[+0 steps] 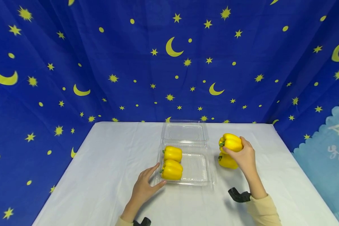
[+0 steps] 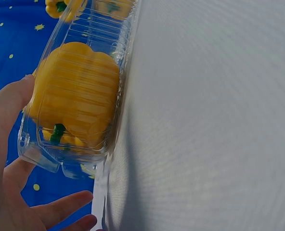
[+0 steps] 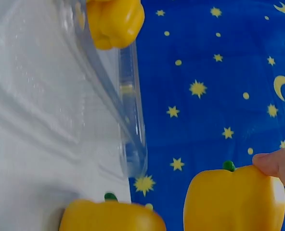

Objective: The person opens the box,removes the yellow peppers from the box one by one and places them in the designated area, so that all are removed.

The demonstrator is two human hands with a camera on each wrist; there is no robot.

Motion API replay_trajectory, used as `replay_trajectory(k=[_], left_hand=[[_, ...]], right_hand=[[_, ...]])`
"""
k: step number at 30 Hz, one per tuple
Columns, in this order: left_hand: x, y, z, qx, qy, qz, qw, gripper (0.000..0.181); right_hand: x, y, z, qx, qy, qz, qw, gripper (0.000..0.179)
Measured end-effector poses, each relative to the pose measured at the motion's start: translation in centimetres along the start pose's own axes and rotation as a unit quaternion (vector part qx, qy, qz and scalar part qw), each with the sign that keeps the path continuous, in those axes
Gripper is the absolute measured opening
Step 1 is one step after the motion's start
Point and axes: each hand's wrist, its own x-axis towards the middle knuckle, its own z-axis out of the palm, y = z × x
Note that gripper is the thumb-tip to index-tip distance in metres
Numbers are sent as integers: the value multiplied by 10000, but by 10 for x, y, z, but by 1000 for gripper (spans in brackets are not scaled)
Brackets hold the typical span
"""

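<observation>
My right hand (image 1: 244, 157) holds a yellow bell pepper (image 1: 232, 142) between thumb and fingers, right of the clear plastic clamshell container (image 1: 193, 182). In the head view another yellow bell pepper (image 1: 227, 161) is on the table just below the held one, partly hidden by it. The right wrist view has the held pepper (image 3: 234, 204) beside this second pepper (image 3: 111, 219). Two yellow bell peppers (image 1: 173, 153) (image 1: 172, 170) lie in the container's left half, green stems to the left. Spread and relaxed, my left hand (image 1: 144, 186) is at the container's front left corner, its thumb against the rim.
The container's lid (image 1: 185, 132) lies folded back toward the rear of the white-covered table (image 1: 115, 157). Behind the table hangs a blue curtain (image 1: 147, 69) with yellow moons and stars. A light blue cloth (image 1: 327, 166) is at the far right.
</observation>
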Motion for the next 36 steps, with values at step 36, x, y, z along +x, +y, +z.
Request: replay_trajectory(k=[36], left_hand=[[1, 0, -1, -42, 15, 46, 10000, 72]], right_hand=[[2, 70, -38, -266, 267, 1348, 9902, 87]])
